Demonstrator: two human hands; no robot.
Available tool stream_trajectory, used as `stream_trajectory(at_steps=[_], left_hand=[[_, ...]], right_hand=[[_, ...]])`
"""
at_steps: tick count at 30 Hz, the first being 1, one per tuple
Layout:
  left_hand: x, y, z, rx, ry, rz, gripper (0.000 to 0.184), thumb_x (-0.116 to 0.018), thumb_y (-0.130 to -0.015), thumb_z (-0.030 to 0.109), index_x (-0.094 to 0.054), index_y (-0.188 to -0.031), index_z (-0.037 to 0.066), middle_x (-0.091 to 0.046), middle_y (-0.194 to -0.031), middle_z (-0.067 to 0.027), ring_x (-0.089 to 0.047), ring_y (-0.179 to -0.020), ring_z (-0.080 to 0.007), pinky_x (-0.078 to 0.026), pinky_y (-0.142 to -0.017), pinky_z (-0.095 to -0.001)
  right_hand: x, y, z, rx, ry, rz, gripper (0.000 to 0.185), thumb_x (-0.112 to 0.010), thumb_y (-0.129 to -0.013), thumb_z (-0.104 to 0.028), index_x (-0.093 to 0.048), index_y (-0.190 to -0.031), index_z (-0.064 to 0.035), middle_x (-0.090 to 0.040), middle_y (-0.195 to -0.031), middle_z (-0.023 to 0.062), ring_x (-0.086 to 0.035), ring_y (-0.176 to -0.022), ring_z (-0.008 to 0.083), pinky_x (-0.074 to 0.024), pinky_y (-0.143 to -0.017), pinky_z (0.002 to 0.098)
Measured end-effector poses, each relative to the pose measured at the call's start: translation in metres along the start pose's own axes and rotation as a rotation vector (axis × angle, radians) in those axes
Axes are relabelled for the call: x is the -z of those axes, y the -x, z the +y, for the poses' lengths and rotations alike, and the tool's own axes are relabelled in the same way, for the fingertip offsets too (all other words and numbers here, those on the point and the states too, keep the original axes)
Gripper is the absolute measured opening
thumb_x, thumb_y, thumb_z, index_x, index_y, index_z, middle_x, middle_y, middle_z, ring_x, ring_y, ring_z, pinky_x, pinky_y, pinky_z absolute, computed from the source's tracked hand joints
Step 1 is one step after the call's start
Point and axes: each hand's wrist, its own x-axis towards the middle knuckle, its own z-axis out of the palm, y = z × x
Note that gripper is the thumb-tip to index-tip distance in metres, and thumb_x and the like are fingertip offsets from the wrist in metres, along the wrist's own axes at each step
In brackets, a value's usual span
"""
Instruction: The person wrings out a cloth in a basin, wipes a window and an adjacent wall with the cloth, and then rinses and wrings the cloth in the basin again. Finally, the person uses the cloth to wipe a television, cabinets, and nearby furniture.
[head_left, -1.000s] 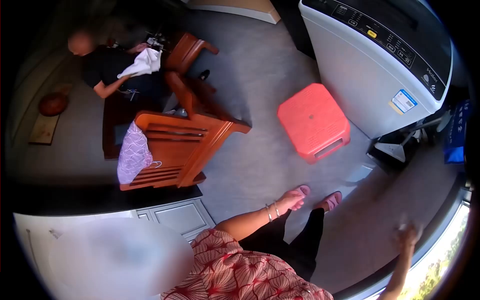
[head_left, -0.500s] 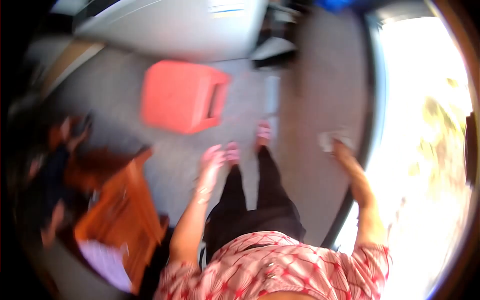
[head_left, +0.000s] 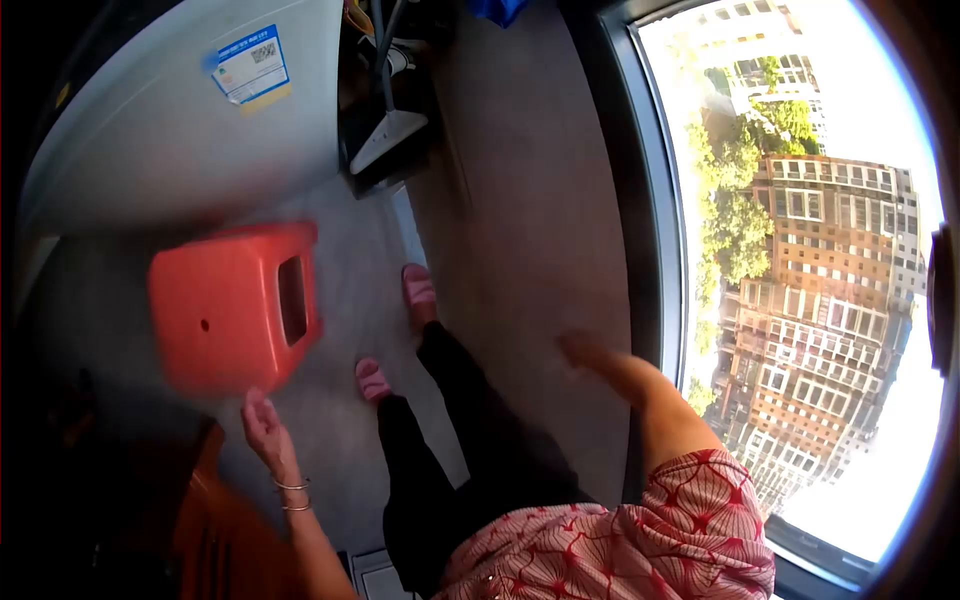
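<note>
My left hand (head_left: 268,435), with bracelets (head_left: 292,492) at the wrist, hangs with its fingers loosely extended and nothing visible in them. Its fingertips overlap the near corner of a red plastic stool (head_left: 225,310); whether they touch it I cannot tell. The stool has a small round hole in one face and a rectangular opening in another. Out to the right, near the window side, my right hand (head_left: 588,352) is dark and smeared by motion. Its fingers are unclear, and the white, cloth-like thing seen with it earlier does not show.
A large pale appliance (head_left: 180,130) with a blue-and-white label stands beyond the stool. Beside it are a long-handled dustpan or broom (head_left: 388,140) and dark items. Brown wooden furniture (head_left: 205,525) is at lower left. A window (head_left: 650,200) runs along the right, with buildings outside.
My view has turned, so the stool and appliance appear farther left. My left hand now appears close to the stool's corner. My right hand has moved inward, and the white thing is no longer visible.
</note>
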Motion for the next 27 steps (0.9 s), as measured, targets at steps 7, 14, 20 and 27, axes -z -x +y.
stream_trajectory(at_steps=[7, 14, 20, 27], left_hand=[[-0.046, -0.082, 0.022, -0.340, -0.633, 0.029, 0.047, -0.052, -0.081, 0.025, -0.038, -0.123, 0.008, -0.033, -0.127, -0.0181, -0.036, -0.113, -0.0360, -0.032, -0.091, -0.0466], [-0.045, -0.081, -0.015, -0.333, -0.812, 0.049, 0.056, -0.043, -0.083, 0.039, -0.029, -0.130, 0.011, -0.028, -0.131, -0.0172, -0.033, -0.116, -0.0356, -0.030, -0.091, -0.0475], [-0.053, -0.084, -0.012, -0.438, -1.089, 0.123, 0.054, -0.031, -0.087, 0.043, -0.028, -0.131, 0.011, -0.029, -0.132, -0.0143, -0.036, -0.112, -0.0332, -0.030, -0.090, -0.0441], [-0.049, -0.084, -0.021, -0.463, -1.188, 0.117, 0.053, -0.029, -0.088, 0.041, -0.026, -0.132, 0.011, -0.029, -0.133, -0.0127, -0.033, -0.115, -0.0313, -0.028, -0.092, -0.0431]], right_hand=[[0.303, -0.219, 0.081, -0.203, 0.102, 0.462, 0.054, -0.058, -0.071, -0.035, -0.046, -0.116, -0.0072, -0.054, -0.107, 0.0152, -0.051, -0.100, 0.0305, -0.0382, -0.087, 0.0428], [0.528, -0.286, 0.164, -0.262, 0.682, 0.870, 0.046, -0.056, -0.072, -0.036, -0.051, -0.108, -0.0080, -0.056, -0.104, 0.0116, -0.053, -0.098, 0.0255, -0.0420, -0.082, 0.0400], [0.378, -0.355, 0.131, -0.149, 0.313, 0.803, 0.037, -0.057, -0.070, -0.031, -0.056, -0.099, -0.0082, -0.058, -0.099, 0.0108, -0.055, -0.094, 0.0260, -0.0424, -0.080, 0.0419], [0.025, -0.262, 0.031, 0.003, -0.104, 0.328, 0.027, -0.058, -0.068, -0.025, -0.062, -0.089, -0.0083, -0.060, -0.094, 0.0098, -0.057, -0.089, 0.0265, -0.0430, -0.078, 0.0441]])
